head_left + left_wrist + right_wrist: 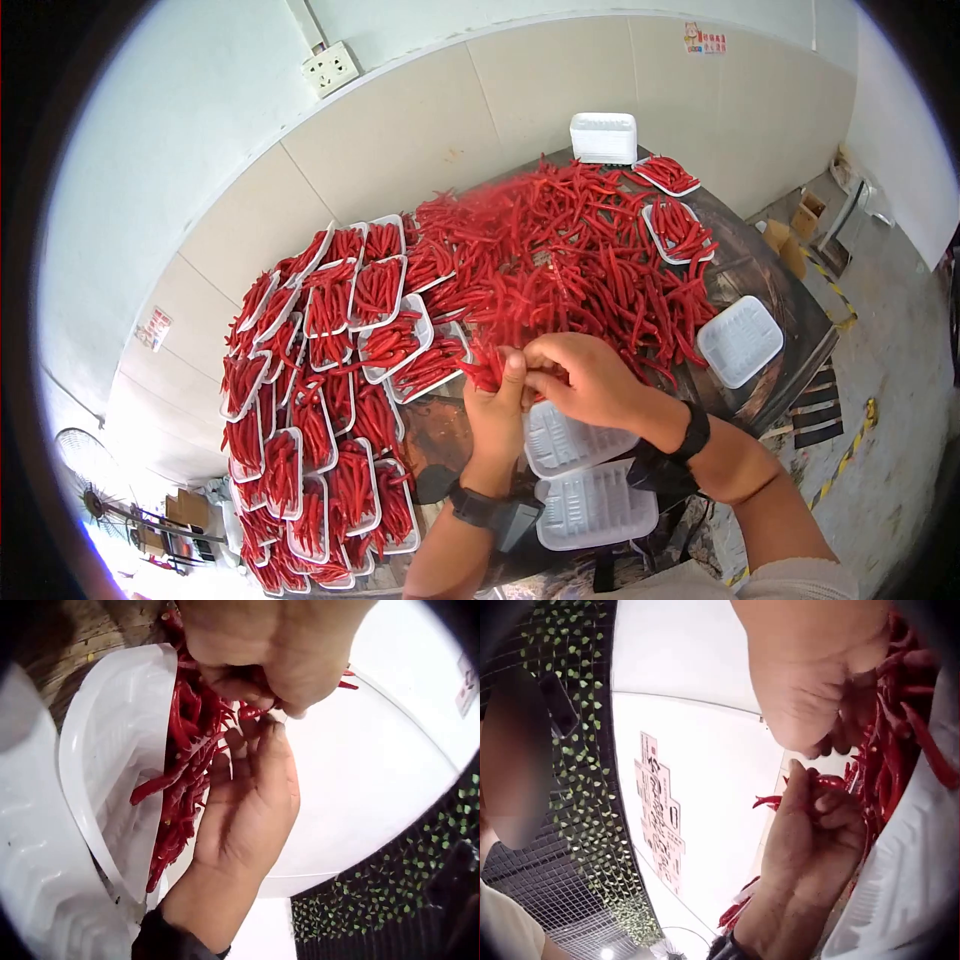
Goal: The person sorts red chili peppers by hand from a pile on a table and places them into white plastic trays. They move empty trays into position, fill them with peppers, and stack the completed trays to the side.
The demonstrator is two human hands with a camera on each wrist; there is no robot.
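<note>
My left hand [495, 410] grips a few red chili peppers [482, 374], their ends sticking out beside the thumb. In the right wrist view, thin chili tips [768, 802] poke out from that hand. Close against it is my right hand [592, 380], fingers bent inward. The left wrist view has the right hand's fingertips [274, 729] right at a chili [251, 712] under the left hand; I cannot tell whether they pinch it. Below both hands sit white plastic trays [597, 510], one partly behind the right forearm. A large heap of loose chilies [590, 240] spreads just beyond.
Many chili-filled trays [378, 290] crowd the table's left side, some overlapping. A bare white tray [740, 342] lies at right, near the table edge. Farther back are two filled trays, one of them nearer [680, 232], and a stack of white trays [604, 138] by the wall.
</note>
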